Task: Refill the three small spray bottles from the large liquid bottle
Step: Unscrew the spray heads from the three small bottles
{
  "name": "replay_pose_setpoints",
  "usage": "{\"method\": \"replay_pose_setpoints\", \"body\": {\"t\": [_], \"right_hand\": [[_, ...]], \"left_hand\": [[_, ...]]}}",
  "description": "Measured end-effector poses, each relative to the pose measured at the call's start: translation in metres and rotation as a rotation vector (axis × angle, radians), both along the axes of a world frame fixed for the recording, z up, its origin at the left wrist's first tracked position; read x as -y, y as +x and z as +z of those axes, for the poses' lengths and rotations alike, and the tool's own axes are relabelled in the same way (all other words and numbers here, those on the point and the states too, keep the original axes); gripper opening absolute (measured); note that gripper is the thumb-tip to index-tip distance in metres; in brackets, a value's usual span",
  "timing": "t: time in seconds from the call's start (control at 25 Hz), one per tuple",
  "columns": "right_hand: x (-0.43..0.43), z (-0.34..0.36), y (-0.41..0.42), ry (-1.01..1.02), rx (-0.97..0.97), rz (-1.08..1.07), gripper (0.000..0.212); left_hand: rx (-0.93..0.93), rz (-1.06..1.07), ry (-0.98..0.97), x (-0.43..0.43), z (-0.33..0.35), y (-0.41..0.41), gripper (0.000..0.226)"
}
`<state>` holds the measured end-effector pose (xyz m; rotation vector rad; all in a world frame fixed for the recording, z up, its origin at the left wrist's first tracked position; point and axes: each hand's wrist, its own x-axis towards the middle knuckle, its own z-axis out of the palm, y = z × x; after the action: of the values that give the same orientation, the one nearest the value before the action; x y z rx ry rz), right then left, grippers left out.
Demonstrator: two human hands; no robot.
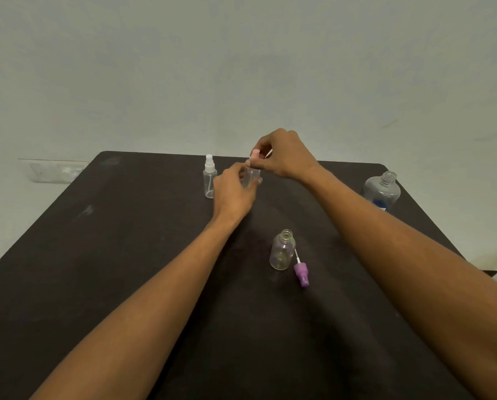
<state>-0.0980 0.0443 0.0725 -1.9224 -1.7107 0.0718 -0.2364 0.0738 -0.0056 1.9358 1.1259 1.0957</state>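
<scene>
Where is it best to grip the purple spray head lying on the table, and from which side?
Probably pinch the purple spray head from above, across its two long sides: it lies flat, and the thin white tube at its far end looks flimsy.

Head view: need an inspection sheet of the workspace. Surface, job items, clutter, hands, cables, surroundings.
Surface: dark table, scuffed, with pale smudges.
Job's things: large bottle uncapped, upright near the right edge; white-topped spray bottle closed, upright; open small bottle upright, purple sprayer lying beside it; pink-topped bottle held in both hands.
Clutter: nothing seen.
Hands: left hand grips the pink-topped bottle's body; right hand fingers pinch its pink top.
Cables: nothing seen.
Surroundings: pale wall; wall plate at left.
</scene>
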Motion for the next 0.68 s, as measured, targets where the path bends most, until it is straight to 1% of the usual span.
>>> {"method": "replay_pose_setpoints", "body": {"t": [0.12,0.24,0.32,0.48,0.56,0.68], "right_hand": [[0.018,0.025,-0.020,0.028,0.053,0.041,0.023],[0.034,0.046,-0.042,0.007,0.110,0.130,0.023],[0.047,0.051,-0.056,-0.011,0.155,0.190,0.020],[0.070,0.057,-0.079,-0.078,0.231,0.342,0.006],[0.082,0.063,-0.086,-0.126,0.246,0.438,0.015],[0.096,0.067,-0.097,-0.161,0.220,0.518,0.023]], "left_hand": [[0.043,0.016,0.042,0.023,0.020,-0.024,0.040],[0.050,0.031,0.105,0.044,0.033,-0.052,0.044],[0.046,0.022,0.136,0.058,0.037,-0.074,0.046],[0.032,-0.019,0.082,0.084,0.037,-0.105,0.048],[0.037,-0.028,0.059,0.094,0.036,-0.116,0.047],[0.052,-0.026,0.030,0.105,0.038,-0.126,0.037]]}}
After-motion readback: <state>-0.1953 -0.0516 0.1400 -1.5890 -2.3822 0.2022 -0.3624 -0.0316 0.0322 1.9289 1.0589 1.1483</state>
